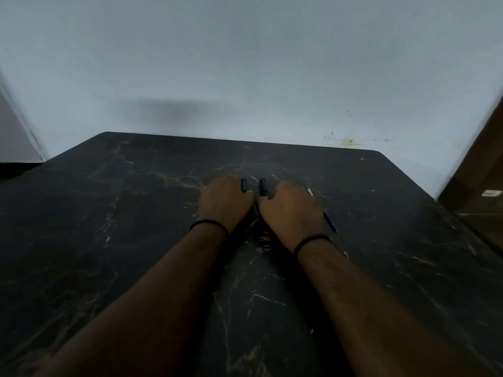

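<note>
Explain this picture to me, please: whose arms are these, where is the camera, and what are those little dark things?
No machine here: a person works with bare hands, and the one camera sits on their head, looking forward and down, so the arms reach in from below. The left hand and right hand rest side by side on a dark marbled table. Each has its fingers curled round a short stick, the left black stick and the right black stick, ends poking out; what they are is too dim to tell. A blue pen lies by the right hand, partly hidden.
</note>
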Available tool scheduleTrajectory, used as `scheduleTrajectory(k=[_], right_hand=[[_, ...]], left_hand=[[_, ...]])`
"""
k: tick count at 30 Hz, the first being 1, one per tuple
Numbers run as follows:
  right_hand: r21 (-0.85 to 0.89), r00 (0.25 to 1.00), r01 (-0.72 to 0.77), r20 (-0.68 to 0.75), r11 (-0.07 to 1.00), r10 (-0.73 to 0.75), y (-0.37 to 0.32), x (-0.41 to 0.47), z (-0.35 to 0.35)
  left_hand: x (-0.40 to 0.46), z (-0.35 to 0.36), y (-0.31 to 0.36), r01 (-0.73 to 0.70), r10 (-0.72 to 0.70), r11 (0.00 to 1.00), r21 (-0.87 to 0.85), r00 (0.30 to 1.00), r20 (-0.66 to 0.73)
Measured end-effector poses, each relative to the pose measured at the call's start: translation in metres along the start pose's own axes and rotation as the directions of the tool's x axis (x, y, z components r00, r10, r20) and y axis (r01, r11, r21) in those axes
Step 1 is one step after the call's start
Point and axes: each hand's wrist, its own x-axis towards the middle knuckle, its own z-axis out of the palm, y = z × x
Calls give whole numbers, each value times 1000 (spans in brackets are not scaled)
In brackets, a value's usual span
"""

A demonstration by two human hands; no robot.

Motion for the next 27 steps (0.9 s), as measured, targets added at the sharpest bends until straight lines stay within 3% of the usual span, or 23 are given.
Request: scheduleTrajectory(k=[13, 18, 21, 24, 27], right_hand=[[9, 998, 55, 38, 998, -56, 0, -1, -5], [60, 996, 7, -86, 998, -2, 4, 1, -8], [194, 978, 44, -209, 980, -2, 9, 4, -9], [347, 952, 168, -299, 923, -61, 10, 4, -7], [468, 951, 219, -299, 856, -80, 5, 2, -3]], left_hand=[[0, -2, -1, -17, 18, 1000, -26, 999, 37], [4, 0, -4, -60, 61, 998, -34, 998, 20], [5, 2, -5, -65, 50, 980, -190, 995, -84], [3, 1, -2, -150, 59, 891, -428, 974, -217], [0, 1, 7, -206, 110, 781, -590, 975, -194]])
